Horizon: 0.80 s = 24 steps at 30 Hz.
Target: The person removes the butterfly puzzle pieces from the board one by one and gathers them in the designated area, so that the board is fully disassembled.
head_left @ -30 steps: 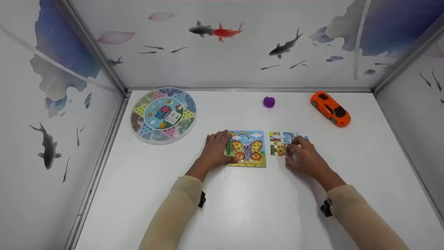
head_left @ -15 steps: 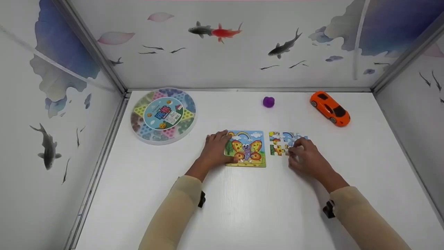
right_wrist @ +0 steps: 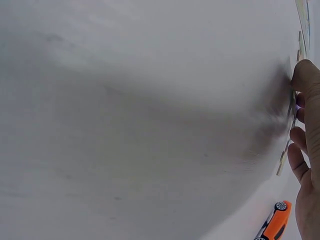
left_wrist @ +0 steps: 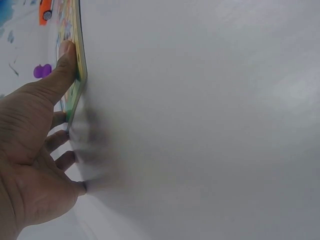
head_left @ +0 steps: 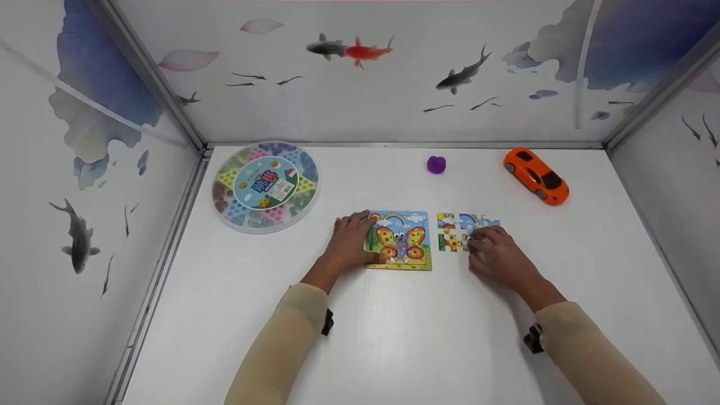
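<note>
- On the left of the white bench (head_left: pixel 394 337), the left hand (head_left: pixel 350 241) lies flat, fingers straight, on the left edge of the butterfly puzzle board (head_left: pixel 400 241), thumb against its near edge.
- That board looks thin, stiff and light, likely to slide on the smooth bench; pressing down or gripping an edge suits it best.
- Just right of it, loose puzzle pieces (head_left: pixel 454 232) lie flat and partly joined.
- Over their right part, the right hand (head_left: pixel 495 254) has curled fingertips on one piece; whether it pinches it, I cannot tell.
- Such pieces seem small, light and hard to lift except by their rims.
</note>
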{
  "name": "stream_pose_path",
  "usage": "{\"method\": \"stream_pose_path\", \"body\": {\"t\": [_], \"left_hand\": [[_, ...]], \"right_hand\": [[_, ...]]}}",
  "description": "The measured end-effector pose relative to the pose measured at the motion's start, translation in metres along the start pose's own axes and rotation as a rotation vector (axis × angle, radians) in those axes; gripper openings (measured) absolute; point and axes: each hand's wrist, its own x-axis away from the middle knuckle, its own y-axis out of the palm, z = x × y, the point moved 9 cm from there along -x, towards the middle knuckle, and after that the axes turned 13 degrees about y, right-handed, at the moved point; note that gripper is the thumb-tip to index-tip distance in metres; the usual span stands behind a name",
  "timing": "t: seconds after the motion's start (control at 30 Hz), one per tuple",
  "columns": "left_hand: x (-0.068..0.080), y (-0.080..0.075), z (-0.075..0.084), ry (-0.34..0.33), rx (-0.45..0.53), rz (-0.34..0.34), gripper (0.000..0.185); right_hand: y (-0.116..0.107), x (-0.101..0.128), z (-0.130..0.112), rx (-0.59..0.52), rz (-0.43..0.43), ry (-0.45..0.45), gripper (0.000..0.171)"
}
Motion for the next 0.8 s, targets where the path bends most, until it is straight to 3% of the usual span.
{"method": "stream_pose_path", "body": {"t": [0.8], "left_hand": [[-0.0025,0.0031,-0.0022,-0.052,0.0,-0.034,0.1]], "right_hand": [[0.0015,0.0004,0.0001,-0.011,-0.024,0.014,0.029]]}}
